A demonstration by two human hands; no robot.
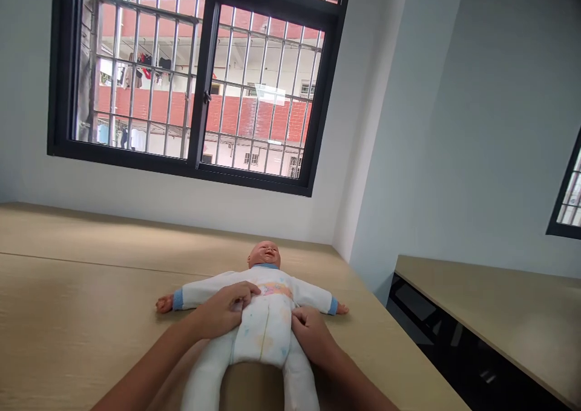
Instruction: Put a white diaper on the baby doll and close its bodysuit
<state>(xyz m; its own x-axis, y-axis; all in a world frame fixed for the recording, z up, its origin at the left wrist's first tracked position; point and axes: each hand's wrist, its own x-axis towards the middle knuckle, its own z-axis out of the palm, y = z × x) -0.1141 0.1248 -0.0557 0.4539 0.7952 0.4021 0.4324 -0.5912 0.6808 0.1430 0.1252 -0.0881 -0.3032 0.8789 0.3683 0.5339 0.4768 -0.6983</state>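
Note:
A baby doll (218, 285) in a white suit with blue cuffs and collar lies on its back, arms spread and head away from me. Round its hips is a white diaper (263, 332) with a yellow line down the front and an orange patterned waistband. My left hand (224, 311) is closed at the diaper's left waist edge, thumb and forefinger by the band. On the other side, the curled fingers of my right hand (314, 333) grip the diaper's right edge near the hip. The fingertips of my right hand are partly hidden.
The doll lies on a light wood table (91, 326) with a seam across it, set against the wall. A barred, dark-framed window (200, 96) is above. A second table (508, 314) with a black front panel stands at the right, beyond a gap.

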